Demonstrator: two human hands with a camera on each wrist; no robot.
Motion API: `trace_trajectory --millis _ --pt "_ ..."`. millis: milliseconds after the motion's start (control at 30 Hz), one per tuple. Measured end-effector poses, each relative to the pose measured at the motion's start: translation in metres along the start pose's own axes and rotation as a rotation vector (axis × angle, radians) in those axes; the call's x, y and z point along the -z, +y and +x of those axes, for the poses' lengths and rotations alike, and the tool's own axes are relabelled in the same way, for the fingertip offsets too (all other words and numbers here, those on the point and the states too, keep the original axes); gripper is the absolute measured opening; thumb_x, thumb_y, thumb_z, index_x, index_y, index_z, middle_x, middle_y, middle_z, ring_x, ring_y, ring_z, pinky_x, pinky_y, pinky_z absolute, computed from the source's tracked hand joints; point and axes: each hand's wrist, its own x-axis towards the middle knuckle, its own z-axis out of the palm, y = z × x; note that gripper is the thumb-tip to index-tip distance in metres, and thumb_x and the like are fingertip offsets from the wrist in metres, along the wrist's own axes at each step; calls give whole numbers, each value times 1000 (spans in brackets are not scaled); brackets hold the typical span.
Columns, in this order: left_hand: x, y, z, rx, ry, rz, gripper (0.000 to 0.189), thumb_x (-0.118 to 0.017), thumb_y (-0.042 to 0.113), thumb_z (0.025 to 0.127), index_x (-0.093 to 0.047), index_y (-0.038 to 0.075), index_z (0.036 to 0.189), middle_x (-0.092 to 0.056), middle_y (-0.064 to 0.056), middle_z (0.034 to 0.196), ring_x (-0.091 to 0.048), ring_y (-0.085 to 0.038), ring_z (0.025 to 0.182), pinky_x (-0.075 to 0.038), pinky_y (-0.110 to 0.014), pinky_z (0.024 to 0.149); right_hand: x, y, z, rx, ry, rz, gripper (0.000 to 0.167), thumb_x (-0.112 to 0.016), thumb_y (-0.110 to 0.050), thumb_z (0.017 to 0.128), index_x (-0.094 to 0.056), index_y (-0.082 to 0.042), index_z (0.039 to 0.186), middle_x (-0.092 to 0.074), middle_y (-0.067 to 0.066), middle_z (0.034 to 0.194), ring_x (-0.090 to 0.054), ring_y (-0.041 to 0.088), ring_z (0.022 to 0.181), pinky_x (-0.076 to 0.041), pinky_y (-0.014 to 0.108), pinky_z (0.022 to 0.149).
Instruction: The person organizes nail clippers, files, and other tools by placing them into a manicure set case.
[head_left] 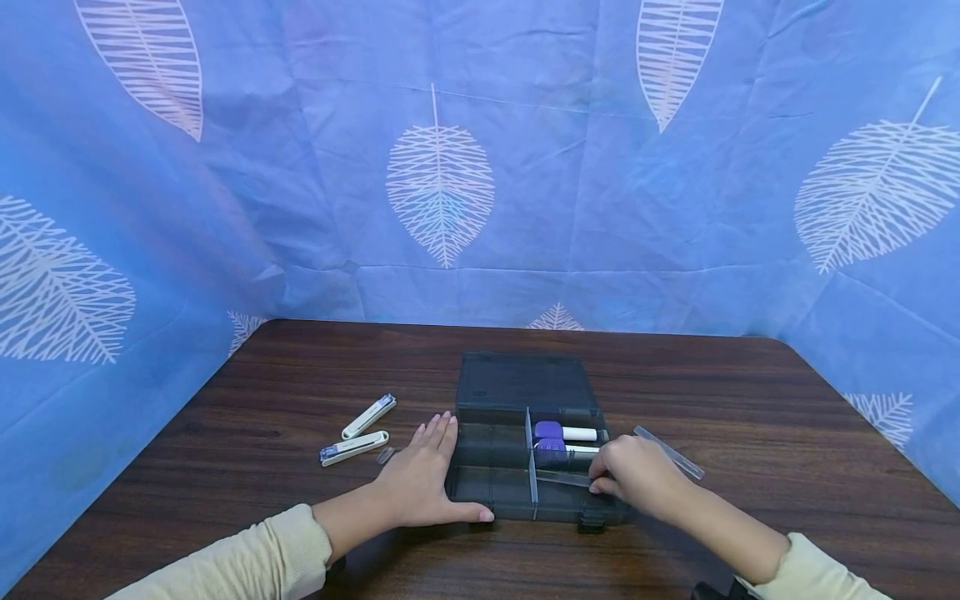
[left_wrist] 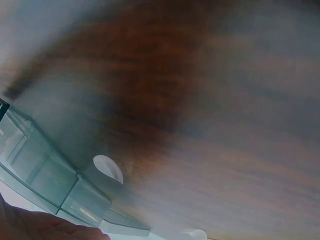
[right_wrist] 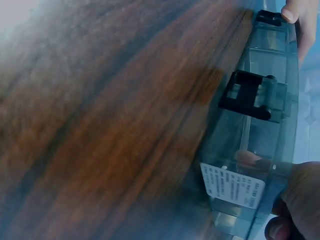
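A dark see-through compartment box (head_left: 491, 492) lies on the table with its lid (head_left: 521, 379) laid back. My left hand (head_left: 420, 479) spreads along the box's left side, fingers straight, thumb at the front edge. Over the right part, my right hand (head_left: 637, 475) reaches in with curled fingers and pinches the end of a clear divider strip (head_left: 562, 478). In the right wrist view, a fingertip (right_wrist: 247, 159) shows through the box wall. Two purple-and-white objects (head_left: 581, 434) lie side by side in the right compartment, behind that strip. A long upright divider (head_left: 532, 467) splits the box.
Two white nail clippers (head_left: 354, 447) lie left of the box, beside a small clear piece (head_left: 386, 456). A loose clear strip (head_left: 669, 452) rests on the table behind my right hand. Black latches (right_wrist: 247, 95) stick out at the box's front. A blue leaf-patterned cloth (head_left: 525, 183) hangs behind.
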Motion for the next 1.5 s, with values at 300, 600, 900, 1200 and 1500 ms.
trace_trajectory --millis 300,600,900,1200,1500 --pt "1 0 1 -9 0 4 119 -54 79 68 -17 -2 147 -19 -20 153 -19 -33 142 -25 -46 113 -1 2 0 -33 -21 52 6 -75 -16 74 -72 -15 69 -68 -8 67 -57 -2 57 -45 16 50" --pt "0 1 0 -1 1 -4 119 -54 78 68 -17 -1 147 -20 -20 153 -19 -32 142 -25 -45 113 0 11 -9 -136 283 228 4 -73 -10 76 -71 -13 75 -62 -11 68 -37 -8 54 -36 16 47" --pt "-1 0 0 -7 5 -6 118 -54 78 68 -18 -2 147 -21 -21 153 -20 -33 142 -25 -46 113 -1 31 -26 -290 518 172 13 -76 -4 71 -71 -8 83 -60 -8 70 -41 -6 58 -38 18 49" --pt "1 0 1 -8 -2 1 117 -54 78 69 -18 -2 147 -21 -20 153 -20 -33 142 -25 -46 113 -8 48 -45 -419 451 136 17 -77 -8 71 -69 -3 86 -64 1 78 -53 9 66 -45 25 57" --pt "1 0 1 -10 4 5 117 -54 78 68 -19 -2 146 -22 -21 152 -21 -33 142 -26 -46 113 -8 69 -61 -549 297 147 27 -75 -11 75 -64 6 94 -62 16 87 -54 24 75 -44 38 64"
